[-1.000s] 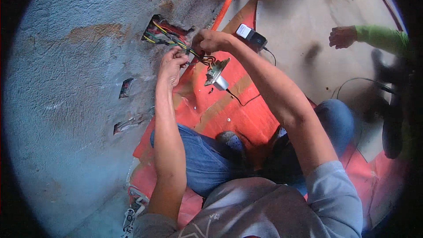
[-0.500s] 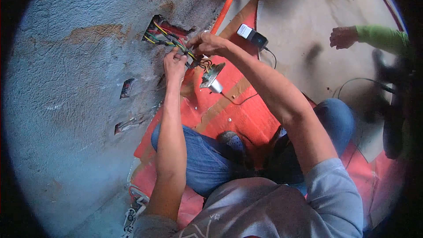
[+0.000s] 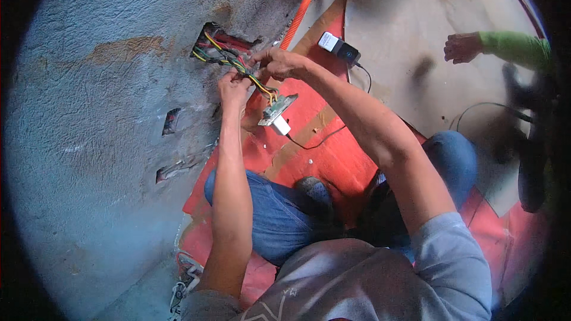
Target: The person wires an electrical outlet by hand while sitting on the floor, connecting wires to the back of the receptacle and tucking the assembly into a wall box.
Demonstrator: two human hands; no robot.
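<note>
Upper centre of frame: left hand (image 3: 234,88) and right hand (image 3: 278,63), fingers pinched together on the coloured wires (image 3: 238,64) running from the wall box (image 3: 221,44). Socket plate (image 3: 276,111) hangs from the wires just below the hands, above the red mat (image 3: 333,160).

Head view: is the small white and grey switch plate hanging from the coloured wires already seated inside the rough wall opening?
No, the switch plate hangs on its coloured wires below and outside the wall opening, just below both hands.
</note>
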